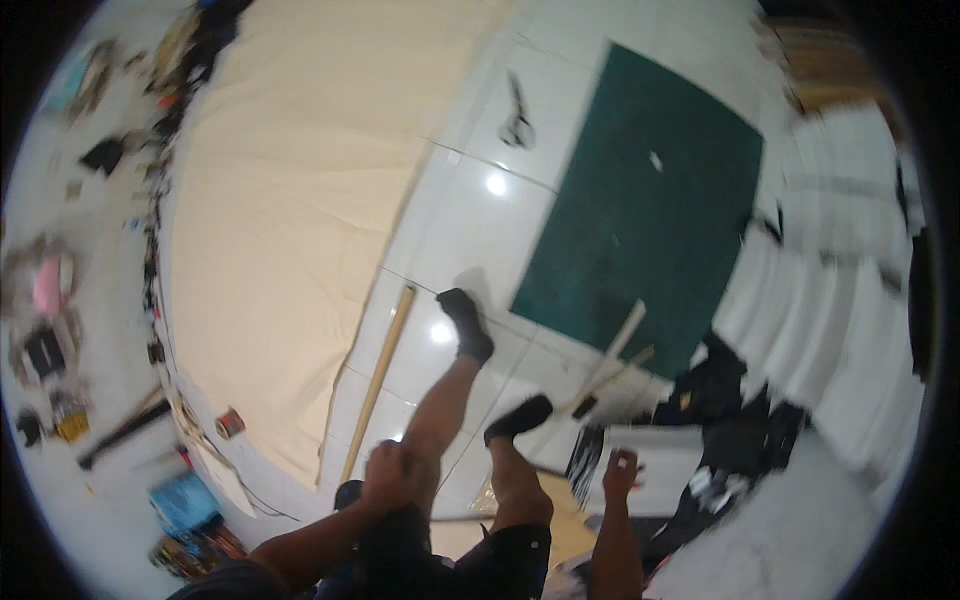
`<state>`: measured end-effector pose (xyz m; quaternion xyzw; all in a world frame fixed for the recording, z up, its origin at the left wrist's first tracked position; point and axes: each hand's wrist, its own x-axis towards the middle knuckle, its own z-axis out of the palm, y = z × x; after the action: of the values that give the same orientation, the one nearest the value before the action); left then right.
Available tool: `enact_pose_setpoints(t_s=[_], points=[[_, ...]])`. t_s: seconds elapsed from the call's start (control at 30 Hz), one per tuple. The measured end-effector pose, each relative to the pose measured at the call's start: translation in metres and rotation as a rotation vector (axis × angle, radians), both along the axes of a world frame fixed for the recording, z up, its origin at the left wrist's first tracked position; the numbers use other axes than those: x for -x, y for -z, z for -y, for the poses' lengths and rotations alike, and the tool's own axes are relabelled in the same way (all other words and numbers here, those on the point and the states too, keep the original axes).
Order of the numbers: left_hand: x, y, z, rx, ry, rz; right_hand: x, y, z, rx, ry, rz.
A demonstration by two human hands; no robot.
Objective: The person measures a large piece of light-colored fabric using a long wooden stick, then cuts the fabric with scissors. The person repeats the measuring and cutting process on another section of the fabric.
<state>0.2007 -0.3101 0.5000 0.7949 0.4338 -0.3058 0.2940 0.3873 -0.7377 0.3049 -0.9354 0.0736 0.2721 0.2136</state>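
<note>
1. As a person in dark shorts stands on a tiled floor (pixel 480 225), the left hand (pixel 390 474) rests at the left knee; its fingers look curled, but whether they press together cannot be told.
2. A slim wooden pole (pixel 378 385) lies just left of those fingers, reaching toward the far side alongside a broad cream sheet (pixel 290 250).
3. The right hand (pixel 622 474) hangs apart, fingers bent, a pale spot at their tips too blurred to identify; black cloth (pixel 745 440) lies to its right.
4. Farther off, scissors (pixel 517 132) lie left of a green mat (pixel 640 220).
</note>
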Motion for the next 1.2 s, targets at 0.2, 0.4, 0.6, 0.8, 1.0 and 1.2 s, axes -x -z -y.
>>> enact_pose_setpoints(t_s=[0.2, 0.4, 0.6, 0.8, 1.0, 1.2], points=[[-0.114, 0.011, -0.032, -0.131, 0.120, -0.104, -0.072, -0.048, -0.090, -0.170, 0.142, -0.428], [-0.140, -0.009, -0.130, 0.164, -0.444, -0.091, -0.202, -0.090, -0.286, -0.218, -0.239, -0.495], [-0.148, 0.008, -0.170, 0.319, -0.984, 0.085, -0.280, -0.142, -0.542, -0.222, -0.399, -0.557], [-0.088, 0.071, -0.208, 0.070, -1.371, 0.122, -0.376, -0.013, -0.666, -0.251, -0.866, -0.566], [-0.047, 0.140, -0.220, -0.064, -1.521, 0.038, -0.468, 0.065, -0.800, -0.022, -1.169, -0.375], [-0.025, 0.262, -0.228, -0.037, -1.210, 0.014, -0.528, 0.161, -0.879, 0.057, -1.345, -0.282]])
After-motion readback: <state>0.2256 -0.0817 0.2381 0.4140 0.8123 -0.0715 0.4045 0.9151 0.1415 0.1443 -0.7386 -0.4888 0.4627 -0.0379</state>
